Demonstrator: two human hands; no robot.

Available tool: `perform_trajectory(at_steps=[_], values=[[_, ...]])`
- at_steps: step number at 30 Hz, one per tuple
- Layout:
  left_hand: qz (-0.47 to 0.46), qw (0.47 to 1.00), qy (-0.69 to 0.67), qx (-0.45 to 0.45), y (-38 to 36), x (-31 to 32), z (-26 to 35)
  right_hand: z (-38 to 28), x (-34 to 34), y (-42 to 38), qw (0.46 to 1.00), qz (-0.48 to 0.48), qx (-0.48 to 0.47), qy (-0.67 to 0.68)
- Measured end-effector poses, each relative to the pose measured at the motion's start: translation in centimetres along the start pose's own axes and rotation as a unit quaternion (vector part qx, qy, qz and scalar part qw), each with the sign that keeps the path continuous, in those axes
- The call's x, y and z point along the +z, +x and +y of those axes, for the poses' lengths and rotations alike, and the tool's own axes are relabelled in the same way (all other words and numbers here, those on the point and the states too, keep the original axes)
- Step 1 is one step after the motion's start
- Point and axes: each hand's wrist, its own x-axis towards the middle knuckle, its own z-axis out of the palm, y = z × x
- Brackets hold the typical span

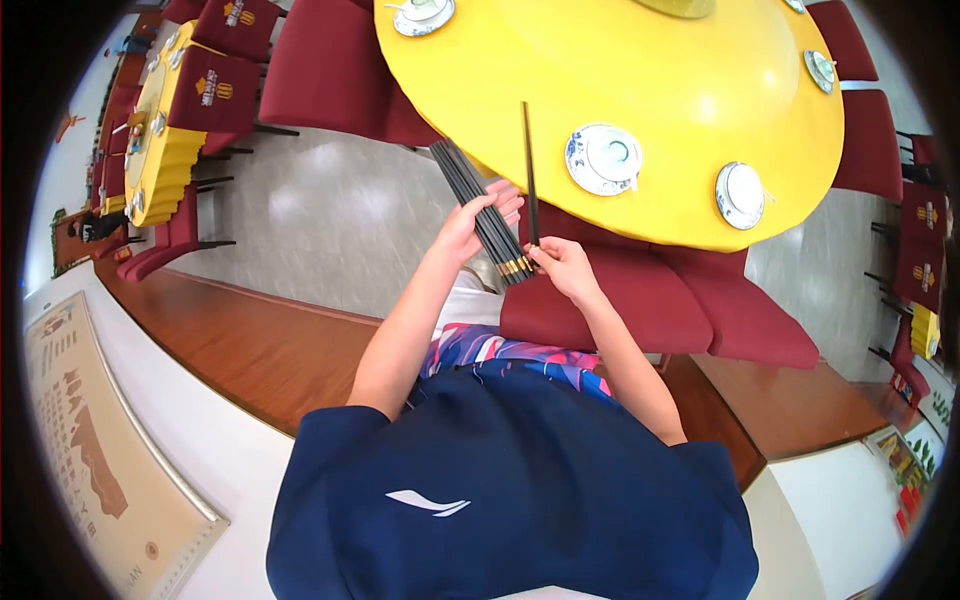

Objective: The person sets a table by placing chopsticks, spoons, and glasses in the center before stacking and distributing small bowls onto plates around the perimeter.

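Observation:
My left hand (468,224) is wrapped round a bundle of black chopsticks (464,188), its thumb across them and fingers reaching out behind. Gold-banded ends of the bundle point toward my body. In a pinch near its lower end, my right hand (562,268) holds a black chopstick (529,160) apart from the bundle; whether it is one or a pair I cannot tell. Its upper part overlaps the yellow round table (480,130) in this view. Closest to it on the cloth is a blue-and-white plate with a cup (604,160).
Another plate with a cup (741,195) lies to the right on the yellow cloth. Dark red chairs (610,300) stand against the table, one directly before me. Another yellow-clothed table (155,130) and a person (98,226) are at the far left. Grey floor (320,200) lies between.

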Motion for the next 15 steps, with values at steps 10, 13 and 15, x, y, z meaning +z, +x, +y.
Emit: perform_trajectory(at_steps=[10,13,15], values=[[-0.109,0.989,0.056,-0.081,1.0,-1.9,4.7,-3.3,5.5,0.3,0.998,0.002,0.012,-0.063],[-0.152,0.981,0.055,-0.105,-0.1,-4.9,7.3,-4.6,10.3,0.3,0.996,-0.029,0.060,-0.056],[-0.164,0.978,0.065,-0.111,-0.8,-7.3,9.5,-4.9,13.3,1.2,0.994,-0.025,0.065,-0.082]])
